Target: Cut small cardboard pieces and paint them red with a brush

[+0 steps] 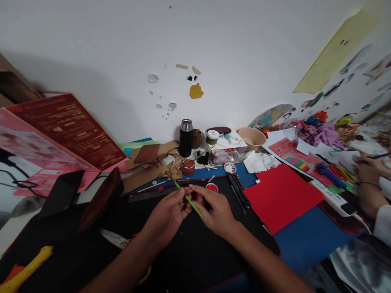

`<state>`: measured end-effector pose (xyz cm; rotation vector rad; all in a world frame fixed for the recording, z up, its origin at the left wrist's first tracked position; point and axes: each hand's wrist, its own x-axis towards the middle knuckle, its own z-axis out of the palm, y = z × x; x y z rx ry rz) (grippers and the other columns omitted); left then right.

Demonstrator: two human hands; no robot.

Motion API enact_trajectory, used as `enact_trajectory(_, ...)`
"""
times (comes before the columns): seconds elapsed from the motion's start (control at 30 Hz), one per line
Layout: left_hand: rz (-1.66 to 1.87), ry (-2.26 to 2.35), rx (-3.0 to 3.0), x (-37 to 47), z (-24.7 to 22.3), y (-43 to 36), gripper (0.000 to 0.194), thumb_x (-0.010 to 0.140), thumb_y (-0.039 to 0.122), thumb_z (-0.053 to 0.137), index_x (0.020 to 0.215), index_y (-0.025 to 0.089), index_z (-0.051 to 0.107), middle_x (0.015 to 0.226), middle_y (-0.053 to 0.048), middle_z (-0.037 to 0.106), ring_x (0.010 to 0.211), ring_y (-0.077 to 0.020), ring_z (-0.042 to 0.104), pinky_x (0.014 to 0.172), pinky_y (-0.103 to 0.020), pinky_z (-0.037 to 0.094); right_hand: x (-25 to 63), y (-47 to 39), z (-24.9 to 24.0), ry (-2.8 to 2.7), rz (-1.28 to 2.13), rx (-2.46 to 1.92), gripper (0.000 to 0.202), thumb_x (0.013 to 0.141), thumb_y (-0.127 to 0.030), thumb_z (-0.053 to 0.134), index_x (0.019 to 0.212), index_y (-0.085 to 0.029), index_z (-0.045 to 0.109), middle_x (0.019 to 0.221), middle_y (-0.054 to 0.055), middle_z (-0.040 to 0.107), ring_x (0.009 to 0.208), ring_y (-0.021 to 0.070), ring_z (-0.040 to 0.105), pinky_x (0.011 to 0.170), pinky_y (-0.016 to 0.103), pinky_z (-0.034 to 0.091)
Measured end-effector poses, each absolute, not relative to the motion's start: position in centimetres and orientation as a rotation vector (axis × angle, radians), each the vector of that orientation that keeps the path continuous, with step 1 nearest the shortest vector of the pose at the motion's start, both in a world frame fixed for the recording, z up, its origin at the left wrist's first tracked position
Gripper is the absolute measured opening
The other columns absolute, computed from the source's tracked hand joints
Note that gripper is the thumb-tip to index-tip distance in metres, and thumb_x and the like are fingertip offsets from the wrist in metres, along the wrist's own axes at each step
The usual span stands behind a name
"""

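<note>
The head camera looked out from the person's own head, facing forward and steeply enough down to take in the black mat (180,248) as well as the white wall (122,53) at the far side. The left hand (171,209) and right hand (215,205) were close below it, with the green stem (193,205) near mid-view. The wide view reached from the red-and-pink board (65,130) on the left to a co-worker's hand (368,173) on the right.
</note>
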<state>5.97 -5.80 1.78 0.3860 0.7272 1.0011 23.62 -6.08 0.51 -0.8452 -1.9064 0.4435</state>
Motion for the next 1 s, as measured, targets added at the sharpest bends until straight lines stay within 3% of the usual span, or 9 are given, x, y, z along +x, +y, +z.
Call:
enact_trajectory(0.27, 0.965, 0.784, 0.374, 5.9, 2.0, -7.0, 0.034, 0.073, 0.039, 0.095, 0.097, 0.017, 0.082, 0.101, -0.006, 0.074, 0.092, -0.0179, 0.065, 0.083, -0.027, 0.053, 22.1, -6.4, 0.6, -1.937, 0.418, -0.737, 0.042, 0.106, -0.023, 0.062, 0.149, -0.027, 0.061, 0.122, 0.010, 0.081, 0.101, 0.0208, 0.081, 0.085, 0.030, 0.065)
enact_trajectory(0.37, 0.982, 0.823, 0.331, 6.3, 2.5, -7.6, 0.042, 0.067, 0.041, 0.099, 0.098, 0.018, 0.082, 0.102, -0.005, 0.071, 0.088, -0.0152, 0.061, 0.077, -0.025, 0.050, 22.1, -6.2, 0.4, -1.899, 0.436, -0.708, 0.036, 0.108, -0.023, 0.058, 0.144, -0.024, 0.065, 0.123, 0.010, 0.081, 0.101, 0.0200, 0.082, 0.085, 0.028, 0.065)
enact_trajectory(0.57, 0.856, 0.813, 0.389, 7.3, 3.4, -9.0, 0.045, 0.070, 0.049, 0.095, 0.096, 0.016, 0.081, 0.085, -0.003, 0.063, 0.072, -0.0125, 0.053, 0.064, -0.025, 0.041, 24.1, -5.8, 1.2, -1.726, 0.553, -0.907, 0.028, 0.110, -0.030, 0.053, 0.116, -0.022, 0.079, 0.099, 0.008, 0.085, 0.079, 0.0184, 0.080, 0.073, 0.028, 0.063)
enact_trajectory(0.7, 0.878, 0.960, 0.600, 5.6, 2.9, -9.5, 0.050, 0.071, 0.054, 0.092, 0.103, 0.017, 0.080, 0.076, -0.001, 0.060, 0.064, -0.0117, 0.047, 0.059, -0.026, 0.034, 26.6, -5.5, 2.2, -1.484, 0.753, -1.045, 0.041, 0.110, -0.048, 0.051, 0.102, -0.019, 0.080, 0.067, 0.002, 0.070, 0.048, 0.0130, 0.061, 0.048, 0.024, 0.048)
enact_trajectory(0.83, 1.001, 1.228, 0.983, 3.6, 2.6, -10.1, 0.039, 0.088, 0.057, 0.076, 0.107, 0.023, 0.079, 0.076, 0.000, 0.061, 0.069, -0.0150, 0.052, 0.065, -0.027, 0.040, 29.1, -5.2, 2.4, -1.229, 0.814, -1.135, 0.057, 0.105, -0.064, 0.052, 0.082, -0.017, 0.075, 0.050, -0.002, 0.056, 0.043, 0.0124, 0.051, 0.044, 0.023, 0.038)
enact_trajectory(1.0, 0.825, 1.226, 1.574, 4.2, 3.9, -9.1, 0.030, 0.092, 0.042, 0.069, 0.118, 0.028, 0.075, 0.106, -0.005, 0.074, 0.095, -0.0245, 0.066, 0.089, -0.037, 0.051, 31.3, -5.0, 2.5, -1.241, 0.805, -1.279, 0.059, 0.101, -0.066, 0.059, 0.072, -0.016, 0.073, 0.042, -0.003, 0.049, 0.040, 0.0123, 0.047, 0.045, 0.024, 0.036)
